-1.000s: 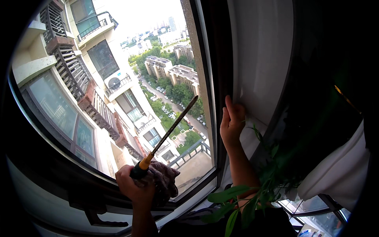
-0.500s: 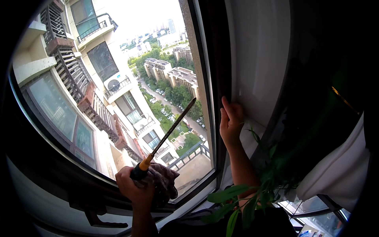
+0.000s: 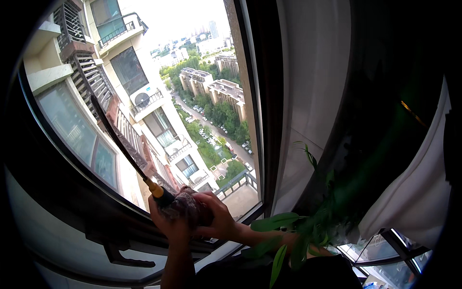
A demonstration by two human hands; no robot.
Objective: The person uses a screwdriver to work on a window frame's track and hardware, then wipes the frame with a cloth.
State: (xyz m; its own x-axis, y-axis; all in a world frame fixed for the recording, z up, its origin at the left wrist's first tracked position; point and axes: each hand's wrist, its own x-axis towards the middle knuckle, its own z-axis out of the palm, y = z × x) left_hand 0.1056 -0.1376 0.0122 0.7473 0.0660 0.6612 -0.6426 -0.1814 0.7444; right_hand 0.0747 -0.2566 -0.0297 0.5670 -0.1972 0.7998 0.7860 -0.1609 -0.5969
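Both forearms rise from the lower edge and meet low in the middle of the view, in front of the window. The left hand (image 3: 169, 222) is raised on an upright forearm, its fingers curled tight around the dark handle of a long-handled tool (image 3: 126, 151). The right hand (image 3: 217, 217) comes in from the right on a forearm lying nearly level, and its fingers are bent over a brownish cloth (image 3: 188, 208) bunched between the two hands, so both hands are closed and touching the same bundle. Whether the right hand also grips the tool's handle under the cloth cannot be told.

From the hands, the tool runs up and to the left: an orange collar sits just above the left hand's grip, and the thin dark shaft slants across the window pane (image 3: 159, 101), ending high on the left part of the glass. The tip itself is too dark to make out.

Below the hands runs the dark lower window frame (image 3: 96, 216), with a window handle (image 3: 126, 256) projecting from it to the lower left. To the right of the right forearm, green plant leaves (image 3: 288, 236) overlap the arm. Further right hangs a white curtain (image 3: 418, 192). Apartment blocks and trees show through the glass.
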